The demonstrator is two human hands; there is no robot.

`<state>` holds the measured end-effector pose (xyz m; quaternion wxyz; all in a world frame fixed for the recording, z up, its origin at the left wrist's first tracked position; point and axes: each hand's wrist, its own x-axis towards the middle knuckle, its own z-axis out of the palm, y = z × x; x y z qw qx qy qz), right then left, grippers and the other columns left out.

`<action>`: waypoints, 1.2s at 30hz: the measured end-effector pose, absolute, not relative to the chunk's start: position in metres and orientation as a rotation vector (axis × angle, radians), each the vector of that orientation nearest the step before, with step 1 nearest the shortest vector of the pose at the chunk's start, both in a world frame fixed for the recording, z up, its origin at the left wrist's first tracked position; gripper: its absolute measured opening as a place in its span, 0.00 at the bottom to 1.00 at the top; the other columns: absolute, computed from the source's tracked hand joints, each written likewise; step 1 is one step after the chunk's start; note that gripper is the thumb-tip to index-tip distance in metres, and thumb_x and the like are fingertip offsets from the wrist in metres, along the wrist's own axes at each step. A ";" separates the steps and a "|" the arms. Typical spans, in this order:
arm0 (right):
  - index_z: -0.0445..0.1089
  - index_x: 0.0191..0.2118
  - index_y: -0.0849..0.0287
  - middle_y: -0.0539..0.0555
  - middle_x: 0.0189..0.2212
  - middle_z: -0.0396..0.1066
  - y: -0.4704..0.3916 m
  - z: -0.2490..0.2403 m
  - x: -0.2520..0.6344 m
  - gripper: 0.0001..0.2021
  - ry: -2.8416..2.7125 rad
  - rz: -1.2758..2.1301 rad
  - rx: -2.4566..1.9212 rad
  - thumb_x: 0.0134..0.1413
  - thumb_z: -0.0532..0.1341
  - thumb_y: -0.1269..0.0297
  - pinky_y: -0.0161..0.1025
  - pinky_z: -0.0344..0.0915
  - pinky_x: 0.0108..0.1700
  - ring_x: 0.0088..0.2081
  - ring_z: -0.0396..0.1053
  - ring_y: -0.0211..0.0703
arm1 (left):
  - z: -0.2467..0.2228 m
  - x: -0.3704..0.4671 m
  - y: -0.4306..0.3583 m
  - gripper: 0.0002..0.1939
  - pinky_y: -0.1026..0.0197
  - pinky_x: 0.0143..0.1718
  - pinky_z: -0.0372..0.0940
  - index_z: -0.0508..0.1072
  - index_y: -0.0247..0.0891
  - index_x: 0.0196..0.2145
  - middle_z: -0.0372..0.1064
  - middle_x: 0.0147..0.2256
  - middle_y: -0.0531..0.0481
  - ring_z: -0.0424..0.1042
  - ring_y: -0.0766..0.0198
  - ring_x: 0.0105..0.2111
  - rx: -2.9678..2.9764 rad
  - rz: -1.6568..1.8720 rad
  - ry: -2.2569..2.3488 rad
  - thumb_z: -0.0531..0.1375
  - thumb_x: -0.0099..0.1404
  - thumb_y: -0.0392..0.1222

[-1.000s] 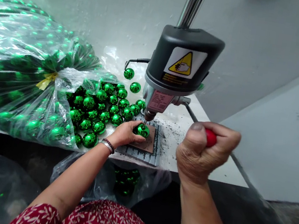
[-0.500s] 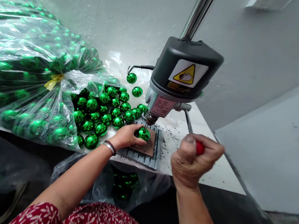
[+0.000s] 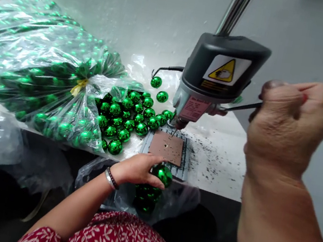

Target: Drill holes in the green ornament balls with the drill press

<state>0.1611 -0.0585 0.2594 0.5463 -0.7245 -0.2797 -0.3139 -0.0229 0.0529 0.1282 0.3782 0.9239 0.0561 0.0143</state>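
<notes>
The left hand [image 3: 138,170] grasps a shiny green ball [image 3: 165,175] between thumb and fingers, above the near edge of the tabletop [image 3: 220,158]. The right hand [image 3: 291,127] is clenched around the end of the lever [image 3: 245,106] of a drill press [image 3: 231,62], with a bit of red showing between its fingers. The lever slants up toward that fist.

Below the drill press, a thin drill bit [image 3: 174,132] points down over a brown board [image 3: 171,152], which has a small hole and lies on a grooved metal base [image 3: 185,163]. The green ball is off the board, toward the person. Dark shavings are scattered on the tabletop to the right of the base.

Left of the base lie loose green balls [image 3: 114,147], beside a large clear bag [image 3: 31,60] full of more, gathered with a yellow tie [image 3: 79,86]. Under the left hand, below the tabletop's edge, an open plastic bag [image 3: 183,198] contains further green balls.
</notes>
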 end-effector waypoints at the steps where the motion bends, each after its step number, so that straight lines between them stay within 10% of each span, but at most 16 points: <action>1: 0.63 0.33 0.65 0.46 0.26 0.61 -0.059 0.258 0.162 0.20 -0.651 -0.735 -1.730 0.56 0.52 0.48 0.32 0.51 0.33 0.26 0.54 0.23 | 0.129 -0.030 0.053 0.35 0.57 0.49 0.65 0.65 0.39 0.57 0.70 0.52 0.42 0.70 0.53 0.50 2.393 0.059 0.166 0.65 0.55 0.54; 10: 0.65 0.35 0.64 0.45 0.27 0.62 -0.058 0.261 0.158 0.17 -0.647 -0.703 -1.701 0.56 0.53 0.53 0.36 0.54 0.37 0.30 0.56 0.24 | 0.139 -0.081 0.081 0.21 0.47 0.44 0.60 0.68 0.37 0.48 0.71 0.47 0.39 0.67 0.45 0.45 2.970 0.119 1.147 0.63 0.57 0.41; 30: 0.57 0.30 0.64 0.44 0.25 0.54 -0.060 0.265 0.146 0.18 -0.661 -0.659 -1.690 0.55 0.53 0.50 0.30 0.52 0.35 0.28 0.51 0.22 | 0.123 -0.026 0.086 0.34 0.60 0.40 0.67 0.64 0.35 0.57 0.71 0.47 0.43 0.71 0.60 0.41 1.631 0.361 0.609 0.62 0.56 0.51; 36: 0.56 0.31 0.65 0.43 0.24 0.52 -0.060 0.268 0.144 0.13 -0.674 -0.603 -1.668 0.57 0.54 0.58 0.26 0.51 0.34 0.27 0.49 0.20 | 0.120 0.001 0.087 0.34 0.53 0.55 0.60 0.61 0.37 0.59 0.66 0.55 0.41 0.67 0.55 0.52 2.043 0.321 0.537 0.62 0.57 0.49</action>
